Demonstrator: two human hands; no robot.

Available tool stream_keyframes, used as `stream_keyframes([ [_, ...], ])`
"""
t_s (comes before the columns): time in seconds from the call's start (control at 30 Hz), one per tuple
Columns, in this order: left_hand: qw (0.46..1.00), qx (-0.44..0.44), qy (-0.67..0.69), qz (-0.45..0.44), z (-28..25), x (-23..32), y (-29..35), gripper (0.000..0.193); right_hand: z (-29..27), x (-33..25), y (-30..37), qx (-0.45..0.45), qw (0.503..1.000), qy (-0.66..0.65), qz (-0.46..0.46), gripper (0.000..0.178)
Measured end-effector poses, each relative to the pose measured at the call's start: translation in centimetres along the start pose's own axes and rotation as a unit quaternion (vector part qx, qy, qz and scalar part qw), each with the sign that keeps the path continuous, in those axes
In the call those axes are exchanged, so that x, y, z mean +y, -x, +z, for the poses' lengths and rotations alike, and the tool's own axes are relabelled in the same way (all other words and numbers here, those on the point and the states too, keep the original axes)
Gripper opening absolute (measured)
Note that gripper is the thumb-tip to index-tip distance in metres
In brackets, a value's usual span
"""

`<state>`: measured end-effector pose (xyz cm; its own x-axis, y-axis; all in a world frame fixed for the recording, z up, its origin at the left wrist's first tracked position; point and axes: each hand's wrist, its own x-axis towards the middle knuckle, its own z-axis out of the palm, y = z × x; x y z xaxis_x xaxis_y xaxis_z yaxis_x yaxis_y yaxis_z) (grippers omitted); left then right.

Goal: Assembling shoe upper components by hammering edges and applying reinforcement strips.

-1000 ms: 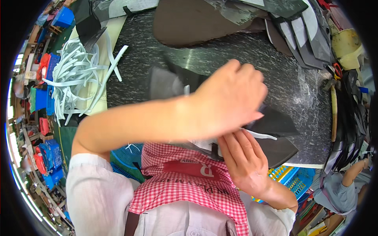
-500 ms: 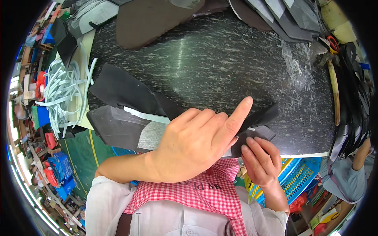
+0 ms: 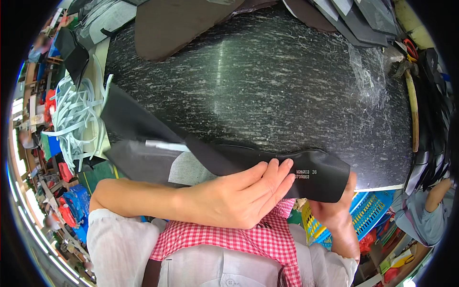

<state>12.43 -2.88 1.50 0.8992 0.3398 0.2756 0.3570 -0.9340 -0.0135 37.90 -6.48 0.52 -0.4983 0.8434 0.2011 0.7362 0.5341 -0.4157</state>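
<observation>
Dark speckled counter (image 3: 287, 86); black leather piece (image 3: 267, 165) lifted at near edge, right hand (image 3: 337, 213) pinching its end, left hand (image 3: 239, 198) flat, open against it; more cut pieces (image 3: 138, 158) waiting at left edge.

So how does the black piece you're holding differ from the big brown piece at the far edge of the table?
The black piece is long, narrow and wavy-edged, while the brown piece is broad and rounded. The black piece is lifted at the near edge, with the left hand flat against it and the right hand behind its end; the brown piece lies untouched on the dark speckled table. The black one bears small pale print; the brown one looks plain. Both are thin, flexible sheets.
</observation>
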Motion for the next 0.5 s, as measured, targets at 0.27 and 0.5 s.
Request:
stream_keyframes([
  [0.27,1.0,0.004,-0.009,0.016,0.0,0.0,0.1,0.03,-2.5,-0.7,-2.7,-0.036,0.991,0.048,-0.118,0.022],
  [0.5,1.0,-0.013,-0.02,0.012,-0.6,0.3,-0.7,0.028,-2.8,-1.3,-5.7,0.021,0.963,-0.268,-0.017,0.039],
])
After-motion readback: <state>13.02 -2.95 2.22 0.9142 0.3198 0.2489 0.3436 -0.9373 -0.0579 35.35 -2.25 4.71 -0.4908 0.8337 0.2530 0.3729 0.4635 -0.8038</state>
